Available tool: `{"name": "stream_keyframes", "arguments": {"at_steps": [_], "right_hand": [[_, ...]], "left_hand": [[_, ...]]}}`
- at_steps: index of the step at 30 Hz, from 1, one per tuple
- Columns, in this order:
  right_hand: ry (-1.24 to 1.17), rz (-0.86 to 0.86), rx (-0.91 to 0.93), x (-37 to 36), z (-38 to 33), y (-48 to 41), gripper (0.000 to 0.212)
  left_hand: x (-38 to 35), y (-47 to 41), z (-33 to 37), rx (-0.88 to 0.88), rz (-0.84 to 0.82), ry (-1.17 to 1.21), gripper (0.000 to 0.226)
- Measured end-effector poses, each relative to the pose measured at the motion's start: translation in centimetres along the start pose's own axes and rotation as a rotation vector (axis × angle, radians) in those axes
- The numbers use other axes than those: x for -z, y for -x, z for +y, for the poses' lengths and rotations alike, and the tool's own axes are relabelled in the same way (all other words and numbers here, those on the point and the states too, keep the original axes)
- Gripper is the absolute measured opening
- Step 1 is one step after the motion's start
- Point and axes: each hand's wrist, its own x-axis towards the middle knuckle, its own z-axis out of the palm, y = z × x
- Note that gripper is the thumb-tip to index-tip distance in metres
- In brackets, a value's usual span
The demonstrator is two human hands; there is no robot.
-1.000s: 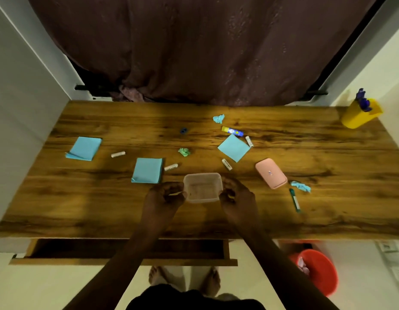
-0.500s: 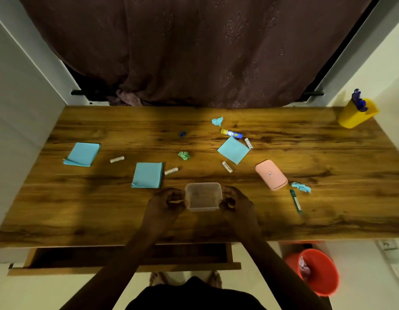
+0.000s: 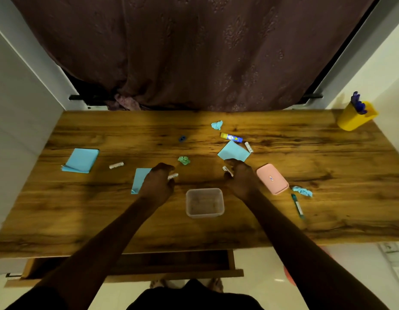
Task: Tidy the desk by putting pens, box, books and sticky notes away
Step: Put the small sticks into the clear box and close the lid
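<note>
Box of clear plastic (image 3: 204, 202) stands free on the desk (image 3: 332, 166) between the forearms; left hand (image 3: 158, 184), over a blue sticky pad (image 3: 139, 179), pinches a small white stick (image 3: 173, 176); right hand (image 3: 241, 178) curls its fingers on a second white stick (image 3: 227, 171)

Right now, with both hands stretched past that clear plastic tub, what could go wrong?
The left hand lies over the blue sticky-note pad while its fingers meet the small white stick, so the pad might get dragged. The right hand is close beside the pink oblong case and could nudge it.
</note>
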Motion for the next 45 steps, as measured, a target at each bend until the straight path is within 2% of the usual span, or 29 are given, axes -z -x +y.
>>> {"name": "stream_keyframes", "arguments": {"at_steps": [5, 9, 14, 16, 18, 20, 22, 25, 27, 29, 32, 35, 39, 41, 45], "right_hand": [[0.224, -0.09, 0.044, -2.2, 1.4, -2.9, 0.058], [0.34, -0.075, 0.077, -3.5, 2.4, -3.8, 0.053], [0.378, -0.081, 0.109, -3.3, 2.7, -4.2, 0.045], [0.259, -0.088, 0.082, -2.5, 2.6, -3.9, 0.046], [0.021, -0.057, 0.009, -1.1, 2.0, -3.0, 0.042], [-0.261, -0.018, -0.045, 0.5, 0.8, -1.2, 0.032], [-0.475, -0.052, -0.085, 1.9, -0.7, 1.2, 0.025], [-0.56, -0.177, -0.047, 1.9, -2.4, 4.6, 0.023], [-0.509, -0.212, 0.042, 0.8, -3.2, 6.2, 0.023], [-0.359, -0.189, 0.115, -0.9, -3.9, 6.9, 0.024], [-0.201, -0.159, 0.122, -2.8, -5.2, 7.4, 0.022], [-0.108, -0.153, 0.154, -3.5, -6.4, 7.7, 0.009], [0.0, -0.223, 0.172, -3.5, -7.5, 7.7, 0.015], [0.031, -0.208, 0.157, -3.9, -7.5, 7.3, 0.014], [0.095, -0.222, 0.117, -4.7, -7.1, 6.6, 0.026]], "left_hand": [[-1.0, -1.1, 0.7, -0.053, -0.098, -0.178, 0.044], [-1.1, -1.3, 0.9, -0.037, -0.147, -0.272, 0.044], [-1.3, -1.1, 0.8, -0.095, -0.191, -0.301, 0.06], [-1.4, -1.1, 0.8, -0.106, -0.198, -0.307, 0.06], [-1.3, -1.0, 0.6, -0.098, -0.184, -0.272, 0.056], [-1.1, -0.8, 0.3, -0.074, -0.146, -0.173, 0.047], [-0.8, -0.4, 0.1, -0.05, -0.085, -0.053, 0.041], [0.2, 0.6, -0.2, -0.022, -0.008, 0.125, 0.041], [0.8, 1.5, -0.4, -0.01, -0.003, 0.227, 0.04], [1.3, 2.4, -0.6, 0.003, -0.016, 0.294, 0.04], [2.1, 3.6, -0.8, 0.006, -0.023, 0.369, 0.04], [2.8, 4.4, -0.9, -0.008, -0.022, 0.448, 0.042], [3.3, 4.9, -0.6, -0.01, -0.037, 0.491, 0.04], [3.4, 5.2, -0.4, -0.003, -0.049, 0.494, 0.04], [3.3, 5.5, -0.1, 0.004, -0.057, 0.484, 0.039]]}}
